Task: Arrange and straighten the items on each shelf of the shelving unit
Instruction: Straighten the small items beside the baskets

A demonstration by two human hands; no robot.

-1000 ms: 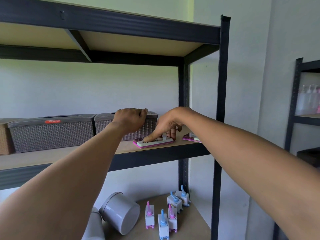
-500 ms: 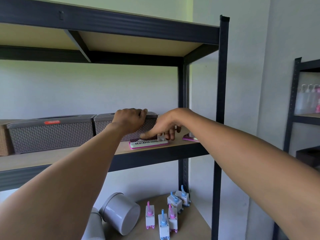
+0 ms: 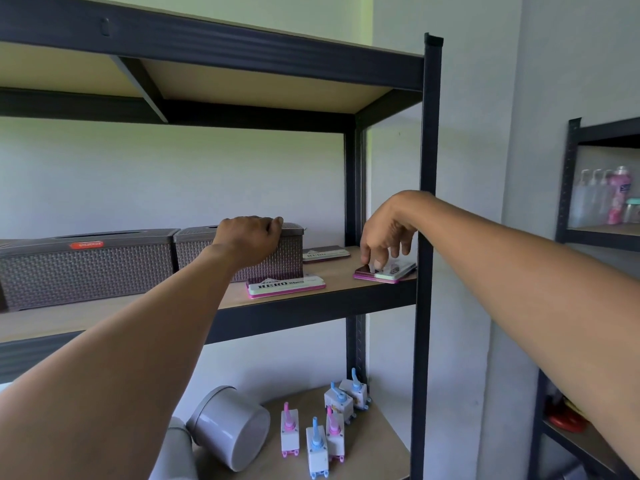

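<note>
Middle shelf [image 3: 332,299], both hands engaged.
Left hand [image 3: 247,237] grasps woven box [image 3: 273,258] lid; right hand [image 3: 384,233] fingertips pinch pink-edged tin [image 3: 388,271].

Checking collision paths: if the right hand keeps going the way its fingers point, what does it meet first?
The right hand points its fingers down at the pink-edged stamp pad by the shelf's right end; the fingertips look to be on it already. Straight on means that pad, then the shelf board beneath. Exact contact is hard to judge.
</note>
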